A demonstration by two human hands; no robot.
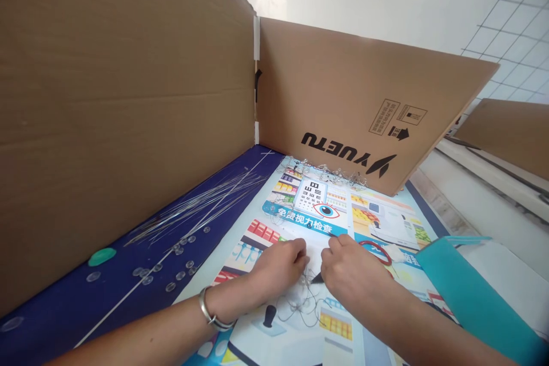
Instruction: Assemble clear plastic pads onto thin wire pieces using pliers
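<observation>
1. While both bare hands work close together low in the view, a tall brown cardboard panel (115, 97) stands along the far left, its lower edge meeting a dark blue mat (86, 303).
2. On that mat lie a fan of thin metal rods (206, 200), a scatter of transparent plastic beads (180, 274) and a flat green oval piece (102, 257).
3. The left hand (278, 266), wearing a silver bangle (210, 309) at the wrist, is curled knuckles-up with its fingers bent down at the tangle. Whether it actually grips a strand cannot be told, since the fingers hide the contact.
4. The tangle of thin wire and transparent beads (300, 306) lies on a printed eye-test poster (309, 200), between and just below both hands, with strands trailing toward the viewer.
5. The right hand (351, 269) is also half closed, knuckles up, just beside the left. A small black pointed tip (318, 279) pokes out beneath it, but whether the hand holds it cannot be told.
6. A red loop (377, 251), perhaps a scissor handle, rests on the poster just past the right hand, with a teal folder (472, 297) lying further right.
7. Behind the poster stands a second cardboard panel printed YUETU (338, 103), its foot lined with more beaded wire (326, 174).
</observation>
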